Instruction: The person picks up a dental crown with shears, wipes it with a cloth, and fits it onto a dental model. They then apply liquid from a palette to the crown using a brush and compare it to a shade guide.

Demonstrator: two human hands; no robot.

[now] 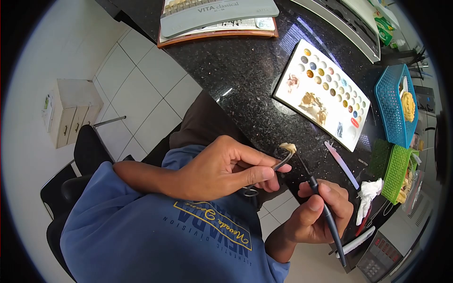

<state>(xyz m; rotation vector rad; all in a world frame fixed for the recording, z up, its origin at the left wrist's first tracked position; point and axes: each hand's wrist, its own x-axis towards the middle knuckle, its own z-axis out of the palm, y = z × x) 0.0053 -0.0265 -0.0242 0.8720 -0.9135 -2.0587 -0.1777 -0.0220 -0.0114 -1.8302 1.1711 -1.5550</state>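
Note:
My left hand (226,167) is closed around a slim metal clamp (283,162), thumb and index finger pinching it, with a ring handle showing below the fingers. At the clamp's tip sits a small cream-coloured dental crown (288,148). In my right hand (321,212) is a fine brush (329,217) with a thick black handle, held like a pen. Its thin tip points up and left, right at the crown's edge. Both hands are over the front edge of the black speckled worktop (236,80), close to my blue shirt.
A white palette (325,92) with paint-filled wells lies beyond my hands. A grey VITA classical shade guide (219,16) stands farther left. On the right are a pinkish strip (342,165), crumpled tissue (370,191), a blue basket (394,111) and a green basket (395,172).

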